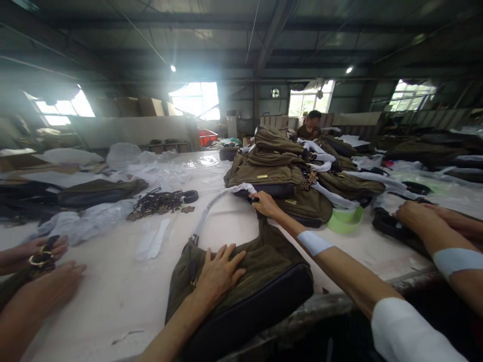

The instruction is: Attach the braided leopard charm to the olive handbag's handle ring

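An olive-green handbag (264, 266) with a black base lies on the white table in front of me. My left hand (221, 271) rests flat on its side, fingers spread. At the far end of the strap (211, 201), wrapped in white paper or film, my right hand (265, 205) has its fingers closed round the dark end piece. The strap arches up from the bag's left corner. Just behind my right hand rises a pile of similar olive bags (271, 166), one with a brown flower-shaped charm (308, 177).
Left of the bag lie dark chains with charms (158, 202), a black rolled strap (189, 196) and white strips (158, 239). Co-workers' hands work at the left (49, 281) and right (415, 216). A green tape ring (345, 219) stands by the pile. Another person (311, 125) is behind.
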Demonstrator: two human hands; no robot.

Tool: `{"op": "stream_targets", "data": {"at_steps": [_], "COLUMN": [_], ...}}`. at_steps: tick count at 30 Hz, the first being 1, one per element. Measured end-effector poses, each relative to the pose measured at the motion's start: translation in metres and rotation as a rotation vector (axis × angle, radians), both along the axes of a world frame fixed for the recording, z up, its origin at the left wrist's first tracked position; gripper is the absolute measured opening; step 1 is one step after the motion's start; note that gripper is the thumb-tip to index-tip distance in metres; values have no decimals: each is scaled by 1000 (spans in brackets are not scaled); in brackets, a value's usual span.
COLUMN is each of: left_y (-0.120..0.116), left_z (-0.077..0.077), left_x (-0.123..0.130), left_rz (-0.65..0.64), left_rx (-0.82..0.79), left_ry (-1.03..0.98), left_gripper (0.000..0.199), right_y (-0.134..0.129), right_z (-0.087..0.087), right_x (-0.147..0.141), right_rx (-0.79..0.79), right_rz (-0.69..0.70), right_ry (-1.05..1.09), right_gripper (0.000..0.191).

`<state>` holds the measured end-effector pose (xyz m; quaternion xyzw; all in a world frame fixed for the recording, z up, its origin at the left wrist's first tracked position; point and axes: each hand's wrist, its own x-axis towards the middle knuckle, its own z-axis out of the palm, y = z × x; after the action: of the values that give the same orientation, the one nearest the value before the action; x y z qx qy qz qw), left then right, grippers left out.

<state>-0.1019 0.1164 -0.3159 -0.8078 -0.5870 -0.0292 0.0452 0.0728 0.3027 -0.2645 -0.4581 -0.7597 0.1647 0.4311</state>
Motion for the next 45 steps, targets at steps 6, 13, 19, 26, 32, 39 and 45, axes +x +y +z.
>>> {"op": "stream_targets", "data": {"at_steps": [6,13,19,26,32,39,45], "left_y": [-4,-18,13,32,1,-9,-8], "left_z": [9,-13,22,59,13,-29,-7], "left_x": [-18,-95,-89,-57,-10,-5,-5], "left_rz": [79,371,300,274,-121,-130,-123], "left_rx": [50,204,341,207,-42,-88,-134], "left_ry": [-142,-530,-612,-67,-145,-116,-158], "left_gripper": [48,57,43,41,53,57,53], "right_y": [-88,-135,-109,-105,-108,-101,-104], "right_z": [17,-38,-73,-43,-53,-52,-76], "right_x": [19,46,41,27,34,33,25], "right_rx": [246,-21,27,47,130,75,97], "right_rz": [333,519,415,333,281,311,276], "right_ry": [-242,-493,-405,-488,-454,-556,-580], "right_gripper": [47,53,37,33,52,56,52]}}
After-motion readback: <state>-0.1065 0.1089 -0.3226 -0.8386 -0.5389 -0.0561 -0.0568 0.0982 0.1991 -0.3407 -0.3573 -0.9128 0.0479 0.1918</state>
